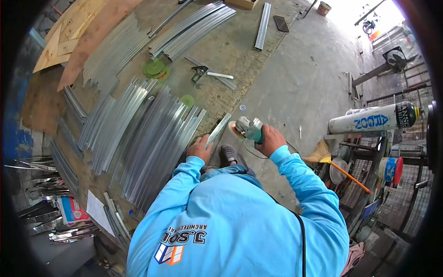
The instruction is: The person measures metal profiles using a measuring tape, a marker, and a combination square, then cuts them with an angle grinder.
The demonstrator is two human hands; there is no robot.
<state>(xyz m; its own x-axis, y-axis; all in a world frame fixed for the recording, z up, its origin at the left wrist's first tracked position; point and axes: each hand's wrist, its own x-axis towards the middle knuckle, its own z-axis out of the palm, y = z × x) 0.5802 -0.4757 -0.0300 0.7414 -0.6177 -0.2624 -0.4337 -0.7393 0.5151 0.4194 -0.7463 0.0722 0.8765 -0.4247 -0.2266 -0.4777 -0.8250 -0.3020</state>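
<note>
My right hand (272,140) is wrapped round the green body of an angle grinder (251,129), its disc facing left. A short metal channel (218,129) is gripped in my left hand (200,148) at its lower end, and its far end points up toward the disc. Between disc and channel a small gap shows. Just left of that hand, long metal channels (157,143) lie side by side on the worktable (240,60). A cord trails from the grinder past my right wrist.
Green discs (156,69) and a combination square (199,74) lie on the table, with a phone (281,23) farther up. To the right are an argon cylinder (369,122), a broom (341,168) and a metal rack. Plywood sheets (69,32) stand far left.
</note>
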